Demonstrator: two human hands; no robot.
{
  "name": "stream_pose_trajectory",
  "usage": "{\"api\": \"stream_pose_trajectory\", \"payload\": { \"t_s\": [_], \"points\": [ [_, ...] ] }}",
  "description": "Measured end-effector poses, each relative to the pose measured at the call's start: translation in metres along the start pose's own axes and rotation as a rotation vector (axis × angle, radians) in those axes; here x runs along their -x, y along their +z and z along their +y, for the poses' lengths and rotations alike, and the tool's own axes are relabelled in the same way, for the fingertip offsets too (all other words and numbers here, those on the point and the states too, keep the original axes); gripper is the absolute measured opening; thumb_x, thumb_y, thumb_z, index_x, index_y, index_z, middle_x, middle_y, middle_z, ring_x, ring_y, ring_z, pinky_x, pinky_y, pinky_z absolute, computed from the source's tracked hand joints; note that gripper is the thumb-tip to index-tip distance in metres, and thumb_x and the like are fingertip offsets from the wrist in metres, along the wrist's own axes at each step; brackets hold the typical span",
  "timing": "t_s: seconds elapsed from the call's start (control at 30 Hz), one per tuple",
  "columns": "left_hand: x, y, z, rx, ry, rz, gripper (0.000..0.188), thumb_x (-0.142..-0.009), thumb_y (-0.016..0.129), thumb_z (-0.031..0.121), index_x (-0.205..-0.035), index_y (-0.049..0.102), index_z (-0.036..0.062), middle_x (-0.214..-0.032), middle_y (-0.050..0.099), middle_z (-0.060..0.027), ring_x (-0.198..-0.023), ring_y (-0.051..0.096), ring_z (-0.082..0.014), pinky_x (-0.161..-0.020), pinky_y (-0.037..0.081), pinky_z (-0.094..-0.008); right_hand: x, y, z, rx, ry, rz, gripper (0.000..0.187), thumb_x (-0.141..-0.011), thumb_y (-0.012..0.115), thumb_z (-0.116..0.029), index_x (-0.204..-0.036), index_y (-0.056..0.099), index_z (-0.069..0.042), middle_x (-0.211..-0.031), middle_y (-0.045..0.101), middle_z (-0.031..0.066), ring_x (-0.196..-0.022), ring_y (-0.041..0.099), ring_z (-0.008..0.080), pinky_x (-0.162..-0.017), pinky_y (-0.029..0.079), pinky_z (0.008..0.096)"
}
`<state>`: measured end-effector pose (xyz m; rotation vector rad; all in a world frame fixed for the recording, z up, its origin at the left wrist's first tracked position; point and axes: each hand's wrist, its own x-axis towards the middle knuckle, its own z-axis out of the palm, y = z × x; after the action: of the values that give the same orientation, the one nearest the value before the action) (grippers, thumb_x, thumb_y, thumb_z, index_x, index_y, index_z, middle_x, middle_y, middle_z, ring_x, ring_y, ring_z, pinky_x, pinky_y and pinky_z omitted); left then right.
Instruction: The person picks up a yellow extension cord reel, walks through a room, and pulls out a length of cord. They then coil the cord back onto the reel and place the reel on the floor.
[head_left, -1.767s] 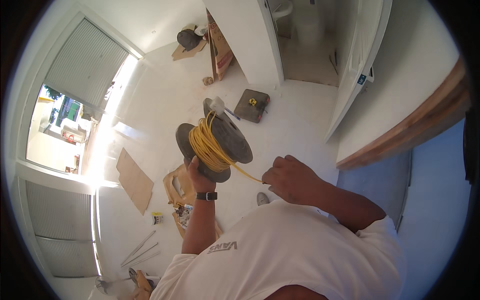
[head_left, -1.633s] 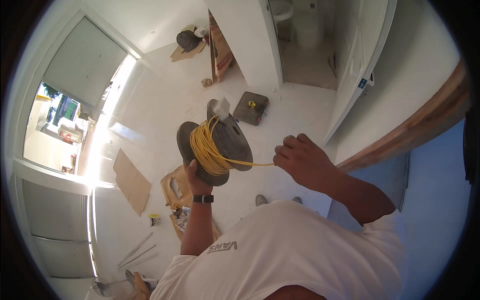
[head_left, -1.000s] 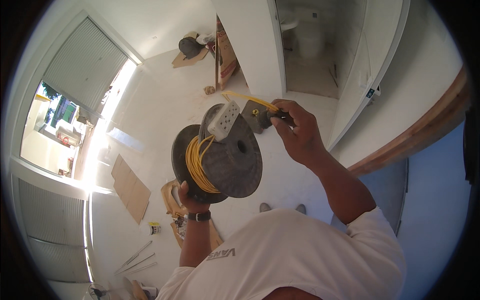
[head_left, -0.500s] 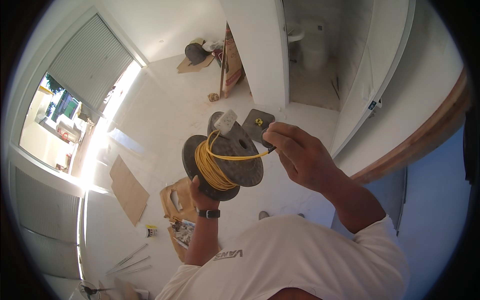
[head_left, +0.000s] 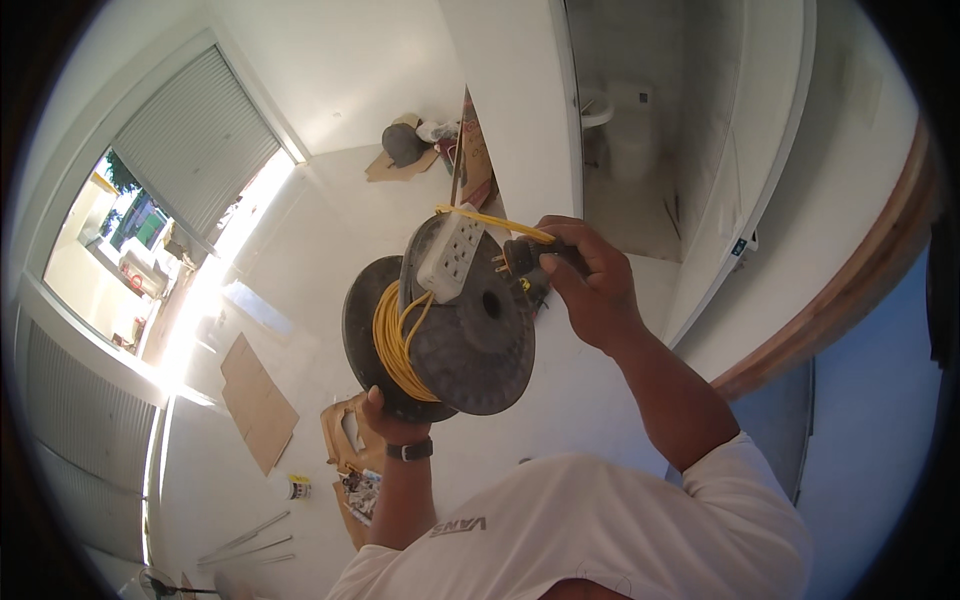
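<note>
A large black cable reel (head_left: 480, 355) hangs tilted in front of me, wound with yellow cable (head_left: 392, 345). My left hand (head_left: 400, 425) holds it from below, thumb against the lower rim and the other fingers hidden. A white multi-socket block (head_left: 452, 258) sits against the upper flange, several slots showing on its face. Between thumb and fingers, my right hand (head_left: 600, 295) grips a black plug (head_left: 522, 256) with its metal pins pointing left at the block, a short way off. A yellow cable stretch (head_left: 495, 220) runs from the hand over the block's top end.
On the white floor lie cardboard sheets (head_left: 258, 402), brown paper packaging (head_left: 342, 430), thin metal rods (head_left: 245, 540) and a small can (head_left: 299, 487). A dark cap (head_left: 403, 145) rests by the far wall. To the right stand a bathroom doorway and its open door (head_left: 745, 170).
The reel has turned, so the socket block now faces me with its slots showing. My right hand has turned the plug, bringing its pins into view beside the block.
</note>
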<state>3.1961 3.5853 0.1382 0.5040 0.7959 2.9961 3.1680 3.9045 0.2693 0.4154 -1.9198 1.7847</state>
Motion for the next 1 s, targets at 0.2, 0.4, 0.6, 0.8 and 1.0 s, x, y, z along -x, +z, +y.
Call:
{"api": "stream_pose_trajectory", "payload": {
  "t_s": [0.2, 0.4, 0.6, 0.8, 1.0],
  "points": [
    [-0.009, 0.021, -0.009, -0.338, 0.056, 0.028, 0.075, -0.087, 0.073, 0.026, -0.149, 0.042, 0.0001, -0.141, 0.058, -0.0168, -0.128, 0.060, -0.0309, -0.107, 0.052, -0.0448, 0.017, 0.007, -0.044, -0.290, 0.164, -0.286, 0.034, -0.099, 0.048, -0.007, -0.129, 0.061, 0.004, -0.102, 0.069, 0.0066, -0.086, 0.060, 0.0107, -0.080, 0.051, 0.0292],
    [-0.028, 0.030, -0.017, -0.425, 0.085, 0.105, 0.077, -0.085, 0.070, 0.022, -0.151, 0.034, 0.0050, -0.139, 0.054, -0.0170, -0.124, 0.060, -0.0283, -0.104, 0.052, -0.0448, 0.038, 0.018, -0.068, -0.075, 0.271, -0.474, 0.019, -0.099, 0.058, -0.013, -0.107, 0.063, 0.003, -0.087, 0.066, 0.0111, -0.078, 0.062, 0.0147, -0.072, 0.052, 0.0340],
    [-0.012, -0.026, -0.043, -0.742, -0.227, 0.148, 0.085, -0.082, 0.071, 0.016, -0.152, 0.025, 0.0041, -0.129, 0.055, -0.0196, -0.119, 0.060, -0.0283, -0.103, 0.051, -0.0449, -0.070, 0.015, -0.054, -0.266, 0.361, -0.089, 0.023, -0.098, 0.071, -0.024, -0.086, 0.065, -0.005, -0.069, 0.052, -0.0015, -0.064, 0.059, 0.0112, -0.060, 0.046, 0.0265],
    [0.046, -0.071, -0.108, -0.594, -0.500, 0.396, 0.088, -0.085, 0.072, 0.018, -0.154, 0.018, 0.0038, -0.130, 0.053, -0.0227, -0.118, 0.059, -0.0302, -0.101, 0.052, -0.0480, -0.065, 0.084, -0.030, 0.092, 0.612, -0.223, 0.027, -0.099, 0.069, -0.026, -0.084, 0.064, -0.003, -0.071, 0.059, 0.0017, -0.063, 0.061, 0.0120, -0.060, 0.048, 0.0271],
    [0.038, -0.066, -0.097, -0.011, -0.454, 0.422, 0.060, -0.100, 0.055, 0.031, -0.150, 0.039, 0.0034, -0.141, 0.058, -0.0164, -0.128, 0.059, -0.0315, -0.107, 0.050, -0.0511, -0.028, 0.099, -0.086, 0.092, 0.340, -0.621, 0.028, -0.098, 0.066, -0.022, -0.091, 0.067, 0.005, -0.072, 0.067, 0.0155, -0.065, 0.067, 0.0249, -0.066, 0.054, 0.0393]
  ]
}}
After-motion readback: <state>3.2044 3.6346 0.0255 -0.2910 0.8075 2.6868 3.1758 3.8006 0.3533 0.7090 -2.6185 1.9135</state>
